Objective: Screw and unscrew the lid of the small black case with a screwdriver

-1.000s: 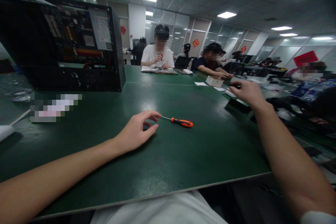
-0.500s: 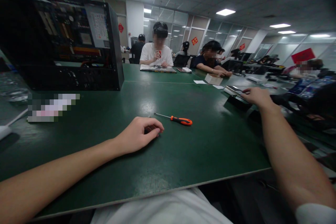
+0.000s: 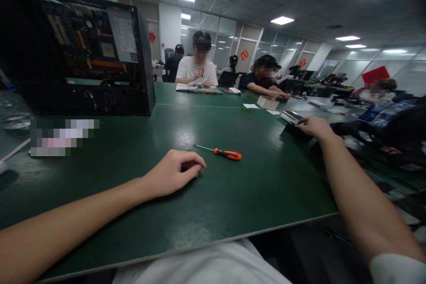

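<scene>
The screwdriver (image 3: 218,152) lies flat on the green table (image 3: 233,195), near the middle, with its orange handle to the right and its bare metal tip to the left; no hand touches it. The left hand (image 3: 173,173) rests on the table just left of and nearer than the screwdriver's tip, close to it but apart. Its fingers are curled in toward the palm, with the thumb against the fingertips in a loose fist, and I cannot tell whether anything small sits inside. The right hand (image 3: 314,127) is well to the right of the screwdriver and a little beyond it, at the table's right edge. It is palm down with its fingers spread forward, and the fingertips rest on top of a black box (image 3: 292,132) without gripping it. The two hands are far apart, with the screwdriver between them. Far left of the screwdriver and beyond it, an open PC case (image 3: 83,62) stands upright, its boards and cables showing. A blurred patch (image 3: 63,136) lies in front of the case. Beyond the screwdriver, at the far side of the table, a person in a white shirt (image 3: 196,69) sits with both hands raised over a flat tray. To the right of that person, one in a dark shirt (image 3: 262,80) leans on the table. A small tan box (image 3: 268,103) and a paper slip (image 3: 250,106) lie beside that person's arms.
</scene>
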`<move>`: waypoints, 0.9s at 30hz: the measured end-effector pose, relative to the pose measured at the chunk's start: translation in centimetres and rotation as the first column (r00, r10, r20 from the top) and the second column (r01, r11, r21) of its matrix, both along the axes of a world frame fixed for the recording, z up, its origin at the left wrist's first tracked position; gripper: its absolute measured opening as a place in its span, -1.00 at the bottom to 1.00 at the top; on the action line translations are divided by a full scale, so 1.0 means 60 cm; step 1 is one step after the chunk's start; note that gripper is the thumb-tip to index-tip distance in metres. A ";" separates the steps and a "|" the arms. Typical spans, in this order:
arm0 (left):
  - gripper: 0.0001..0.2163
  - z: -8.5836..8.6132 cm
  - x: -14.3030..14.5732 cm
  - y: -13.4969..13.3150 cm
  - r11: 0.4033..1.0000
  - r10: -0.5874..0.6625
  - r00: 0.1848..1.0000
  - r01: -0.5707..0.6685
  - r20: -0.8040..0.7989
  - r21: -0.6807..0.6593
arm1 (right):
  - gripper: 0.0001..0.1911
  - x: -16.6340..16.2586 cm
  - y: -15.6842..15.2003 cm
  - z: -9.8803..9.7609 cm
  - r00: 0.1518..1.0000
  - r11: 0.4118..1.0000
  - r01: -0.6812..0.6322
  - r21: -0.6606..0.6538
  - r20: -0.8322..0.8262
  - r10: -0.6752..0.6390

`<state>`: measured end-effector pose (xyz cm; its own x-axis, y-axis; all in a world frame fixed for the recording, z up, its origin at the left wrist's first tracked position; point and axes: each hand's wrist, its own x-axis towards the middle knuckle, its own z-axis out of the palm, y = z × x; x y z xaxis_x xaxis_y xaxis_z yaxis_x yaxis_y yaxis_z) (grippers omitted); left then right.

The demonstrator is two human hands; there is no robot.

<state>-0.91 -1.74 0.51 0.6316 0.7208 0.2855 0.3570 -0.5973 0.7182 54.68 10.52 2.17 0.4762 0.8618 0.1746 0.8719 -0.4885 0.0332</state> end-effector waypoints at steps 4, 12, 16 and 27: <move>-0.83 -0.003 -0.002 0.001 1.000 -0.014 1.000 0.014 0.005 0.003 | -0.63 -0.004 -0.001 -0.003 1.000 0.999 0.001 -0.034 -0.016 -0.002; -0.84 -0.003 -0.002 0.001 1.000 -0.026 1.000 0.026 0.002 0.014 | -0.60 -0.003 0.003 -0.002 0.999 0.999 0.018 -0.051 -0.040 -0.020; -0.83 -0.002 -0.002 0.001 0.999 -0.028 1.000 0.028 -0.006 0.022 | -0.62 -0.003 0.007 -0.003 0.999 0.998 0.014 -0.056 -0.045 -0.016; -0.83 -0.002 -0.001 0.000 0.999 -0.038 0.999 0.039 -0.010 0.030 | -0.65 -0.003 0.010 -0.007 0.999 0.999 -0.008 -0.042 -0.043 0.006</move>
<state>-0.94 -1.75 0.41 0.6613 0.6870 0.3012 0.3397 -0.6323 0.6963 54.50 11.12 1.73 0.4766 0.8713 0.1174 0.8763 -0.4814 0.0157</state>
